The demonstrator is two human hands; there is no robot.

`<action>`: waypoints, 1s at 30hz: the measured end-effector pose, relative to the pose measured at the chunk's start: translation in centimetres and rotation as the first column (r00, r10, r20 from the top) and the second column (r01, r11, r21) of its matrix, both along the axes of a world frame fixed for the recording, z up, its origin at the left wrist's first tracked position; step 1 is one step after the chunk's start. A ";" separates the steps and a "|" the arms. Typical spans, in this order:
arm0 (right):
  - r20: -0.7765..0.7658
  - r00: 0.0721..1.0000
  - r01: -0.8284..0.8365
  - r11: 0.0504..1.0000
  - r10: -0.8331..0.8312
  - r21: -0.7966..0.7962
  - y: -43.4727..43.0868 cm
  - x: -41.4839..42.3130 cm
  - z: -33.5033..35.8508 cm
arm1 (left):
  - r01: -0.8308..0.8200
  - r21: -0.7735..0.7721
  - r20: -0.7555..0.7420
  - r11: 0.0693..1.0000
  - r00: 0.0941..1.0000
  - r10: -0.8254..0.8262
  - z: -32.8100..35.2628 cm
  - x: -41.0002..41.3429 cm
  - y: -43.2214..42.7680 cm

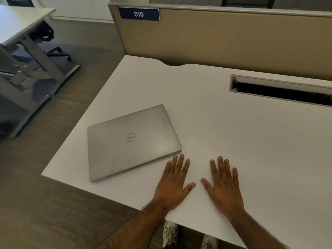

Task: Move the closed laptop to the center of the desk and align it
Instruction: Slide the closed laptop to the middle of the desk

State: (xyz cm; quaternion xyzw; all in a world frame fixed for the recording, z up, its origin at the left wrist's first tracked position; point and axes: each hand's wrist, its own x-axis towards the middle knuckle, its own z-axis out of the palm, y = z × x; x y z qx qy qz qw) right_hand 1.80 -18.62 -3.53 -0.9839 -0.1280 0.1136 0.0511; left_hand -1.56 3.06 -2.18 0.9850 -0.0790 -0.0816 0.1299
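Observation:
A closed silver laptop lies near the left front corner of the white desk, turned at a slant to the desk's edges. My left hand rests flat on the desk just right of the laptop's near right corner, fingers spread, its fingertips close to the laptop's edge. My right hand lies flat beside it, a little further right, also spread and holding nothing.
A rectangular cable slot opens at the back right of the desk. A beige partition with a blue "010" label stands behind. Another desk's frame stands on the floor to the left. Shoes show below the desk's front edge.

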 end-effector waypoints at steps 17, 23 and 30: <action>0.034 0.998 -0.065 0.974 0.059 0.218 14.4 6.8 2.7 | -0.821 -0.095 0.130 0.563 0.550 0.825 4.8 1.6 23.5; -0.007 1.000 0.027 0.953 -0.026 0.300 17.1 9.6 4.7 | -0.936 -0.147 -0.085 0.320 0.334 0.939 5.1 2.6 26.0; -0.343 0.907 0.406 0.722 -0.244 0.560 18.5 12.3 6.5 | -0.961 -0.149 -0.181 0.232 0.257 0.949 4.9 4.4 26.5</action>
